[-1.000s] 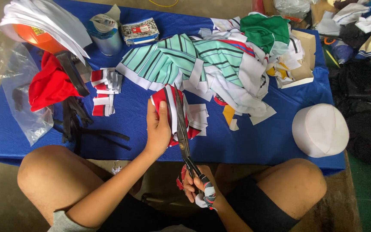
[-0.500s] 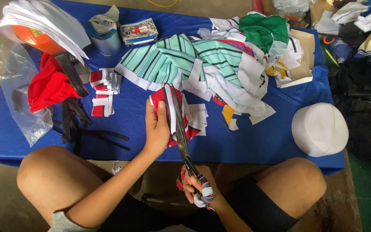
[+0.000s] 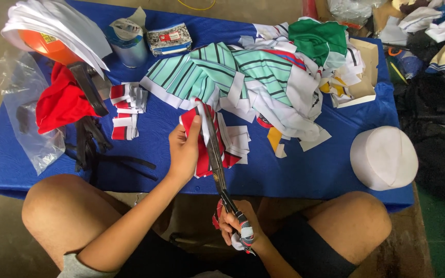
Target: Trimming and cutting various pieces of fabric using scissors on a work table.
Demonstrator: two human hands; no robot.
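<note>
The left hand (image 3: 184,149) pinches the red-and-white fabric piece (image 3: 202,139) above the blue desk (image 3: 305,170), while the right hand (image 3: 235,224), clenched on the handles nearer the body, runs long scissors (image 3: 215,154) lengthwise away through it.

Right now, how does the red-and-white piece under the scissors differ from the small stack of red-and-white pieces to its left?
The left hand holds the red-and-white piece with the scissors across it; the small stack lies untouched. The held piece looks larger and uneven; the stack holds short, trimmed strips. Both are red and white and lie on the blue table.
</note>
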